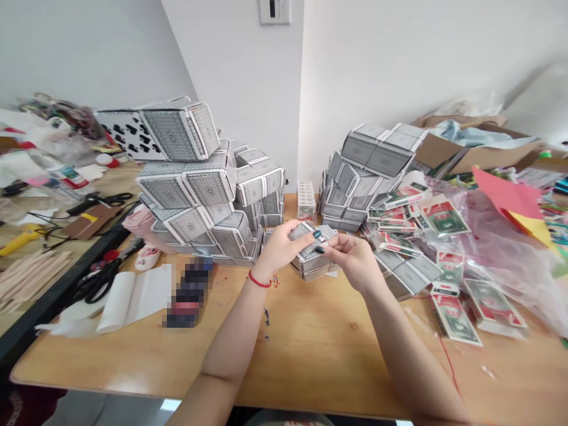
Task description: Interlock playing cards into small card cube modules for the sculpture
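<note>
Action right in the middle of the tabletop (310,355)! Left hand (284,248), red bracelet (258,282) at the wrist, grips a grey-patterned card box (310,269), thumb pressed flat across its upper face. Right hand (357,260) comes at it from the other side, thumb and forefinger pinched tight on the box's white edge, fingertips almost meeting the left thumb. Whether that box rests on the wood or is held just clear of it, I cannot tell.

Look behind the hands: a tall left stack (204,186) of the same grey boxes, its top one showing black spades, and opposite it a right stack (377,157), with a pale packet (306,201) standing between the two. Over on the right, red-and-green card packs (444,216) spill down in a heap beside crumpled clear plastic (497,242). On the left, black scissors (100,284) lie near a white paper roll (116,302), and just beside that sits a dark object (189,293), pixelated beyond recognition.
</note>
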`<state>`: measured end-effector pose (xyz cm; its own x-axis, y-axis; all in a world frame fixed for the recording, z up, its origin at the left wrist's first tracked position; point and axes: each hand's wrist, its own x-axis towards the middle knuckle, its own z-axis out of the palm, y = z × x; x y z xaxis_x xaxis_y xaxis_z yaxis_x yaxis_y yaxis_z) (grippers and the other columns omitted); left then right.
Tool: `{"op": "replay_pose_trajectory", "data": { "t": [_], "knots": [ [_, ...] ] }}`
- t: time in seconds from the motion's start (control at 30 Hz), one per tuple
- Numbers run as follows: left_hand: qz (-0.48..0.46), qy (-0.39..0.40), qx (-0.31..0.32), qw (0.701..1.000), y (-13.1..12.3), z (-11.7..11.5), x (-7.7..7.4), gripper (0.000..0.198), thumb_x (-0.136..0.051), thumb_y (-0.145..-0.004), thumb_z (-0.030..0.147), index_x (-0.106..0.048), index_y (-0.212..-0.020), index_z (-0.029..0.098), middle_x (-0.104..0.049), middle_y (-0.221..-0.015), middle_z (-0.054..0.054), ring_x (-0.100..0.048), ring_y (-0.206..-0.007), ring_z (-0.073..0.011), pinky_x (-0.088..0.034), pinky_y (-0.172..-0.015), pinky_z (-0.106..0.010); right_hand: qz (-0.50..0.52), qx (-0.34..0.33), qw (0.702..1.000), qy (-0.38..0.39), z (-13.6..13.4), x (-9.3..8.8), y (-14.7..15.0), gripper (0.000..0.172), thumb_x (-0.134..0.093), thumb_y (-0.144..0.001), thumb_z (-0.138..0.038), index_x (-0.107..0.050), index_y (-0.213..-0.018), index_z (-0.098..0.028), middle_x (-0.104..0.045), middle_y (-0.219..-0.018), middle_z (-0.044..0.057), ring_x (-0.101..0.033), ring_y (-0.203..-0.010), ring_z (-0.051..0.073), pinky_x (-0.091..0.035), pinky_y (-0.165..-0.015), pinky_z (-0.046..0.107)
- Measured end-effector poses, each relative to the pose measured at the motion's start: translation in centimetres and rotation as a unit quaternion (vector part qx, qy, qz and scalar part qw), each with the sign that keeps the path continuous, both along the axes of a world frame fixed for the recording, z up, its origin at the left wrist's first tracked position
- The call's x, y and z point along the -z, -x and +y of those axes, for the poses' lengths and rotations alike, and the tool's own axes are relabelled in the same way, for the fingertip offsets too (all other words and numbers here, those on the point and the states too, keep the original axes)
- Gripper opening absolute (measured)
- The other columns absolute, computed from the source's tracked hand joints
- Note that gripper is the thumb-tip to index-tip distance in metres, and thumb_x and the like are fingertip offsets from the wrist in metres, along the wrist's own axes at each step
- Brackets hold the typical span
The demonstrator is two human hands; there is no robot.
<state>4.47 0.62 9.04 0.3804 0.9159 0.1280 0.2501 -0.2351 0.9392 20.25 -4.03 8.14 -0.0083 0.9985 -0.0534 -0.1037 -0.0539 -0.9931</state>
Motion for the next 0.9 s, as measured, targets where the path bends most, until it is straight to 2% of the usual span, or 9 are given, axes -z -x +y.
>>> {"op": "replay_pose_trajectory", "data": {
  "t": [0.23,0.4,0.53,0.63,0.8,0.9],
  "knots": [
    [0.005,-0.015,0.002,1.000,-0.3,-0.1,0.1,0.032,-0.055,-0.076,0.042,-0.062,-0.093,0.016,-0.064,-0.088,-0.003,-0.057,-0.082,-0.0174,-0.044,-0.072,-0.026,-0.036,0.065,0.997,-0.013,-0.1,0.0,-0.1,0.023,-0.077,-0.055,-0.033,-0.070,-0.067,-0.015,-0.070,-0.065,0.004,-0.060,-0.059,0.015,-0.045,-0.057,0.026],
    [-0.050,0.036,0.006,0.998,-0.4,-0.2,0.0,0.035,-0.059,-0.074,0.040,-0.062,-0.096,0.014,-0.065,-0.089,-0.005,-0.059,-0.082,-0.0177,-0.045,-0.072,-0.027,-0.079,0.088,0.993,-0.017,-0.1,-0.2,-0.1,0.025,-0.076,-0.056,-0.034,-0.073,-0.072,-0.016,-0.072,-0.071,0.004,-0.061,-0.064,0.017,-0.045,-0.060,0.027],
    [-0.108,0.105,0.044,0.988,-0.1,-0.3,-0.4,0.044,-0.066,-0.068,0.036,-0.058,-0.104,0.012,-0.065,-0.093,-0.007,-0.059,-0.080,-0.0165,-0.046,-0.070,-0.026,-0.106,0.058,0.992,-0.048,0.2,0.0,-0.4,0.021,-0.074,-0.059,-0.035,-0.072,-0.068,-0.015,-0.070,-0.068,0.003,-0.059,-0.065,0.017,-0.043,-0.059,0.026],
    [-0.117,0.127,0.066,0.983,0.3,-0.2,-0.5,0.042,-0.070,-0.065,0.033,-0.060,-0.100,0.011,-0.066,-0.091,-0.007,-0.060,-0.078,-0.0159,-0.046,-0.068,-0.025,-0.116,0.037,0.991,-0.059,0.4,0.2,-0.5,0.019,-0.073,-0.060,-0.033,-0.073,-0.066,-0.015,-0.070,-0.066,0.004,-0.058,-0.063,0.017,-0.042,-0.058,0.026],
    [-0.097,0.150,0.044,0.983,0.7,0.3,0.1,0.038,-0.073,-0.059,0.027,-0.061,-0.090,0.010,-0.066,-0.081,-0.004,-0.059,-0.067,-0.0134,-0.046,-0.060,-0.023,-0.150,0.006,0.987,-0.052,0.7,0.7,-0.5,0.021,-0.070,-0.064,-0.034,-0.073,-0.072,-0.015,-0.069,-0.067,0.004,-0.057,-0.062,0.017,-0.042,-0.057,0.027],
    [-0.094,0.146,0.035,0.984,0.6,0.4,0.4,0.036,-0.073,-0.058,0.025,-0.061,-0.088,0.010,-0.065,-0.079,-0.004,-0.058,-0.065,-0.0127,-0.045,-0.057,-0.022,-0.186,-0.065,0.979,-0.056,1.0,0.7,-1.0,0.023,-0.066,-0.069,-0.036,-0.071,-0.073,-0.014,-0.066,-0.066,0.003,-0.056,-0.062,0.017,-0.042,-0.057,0.026]
  ]
}}
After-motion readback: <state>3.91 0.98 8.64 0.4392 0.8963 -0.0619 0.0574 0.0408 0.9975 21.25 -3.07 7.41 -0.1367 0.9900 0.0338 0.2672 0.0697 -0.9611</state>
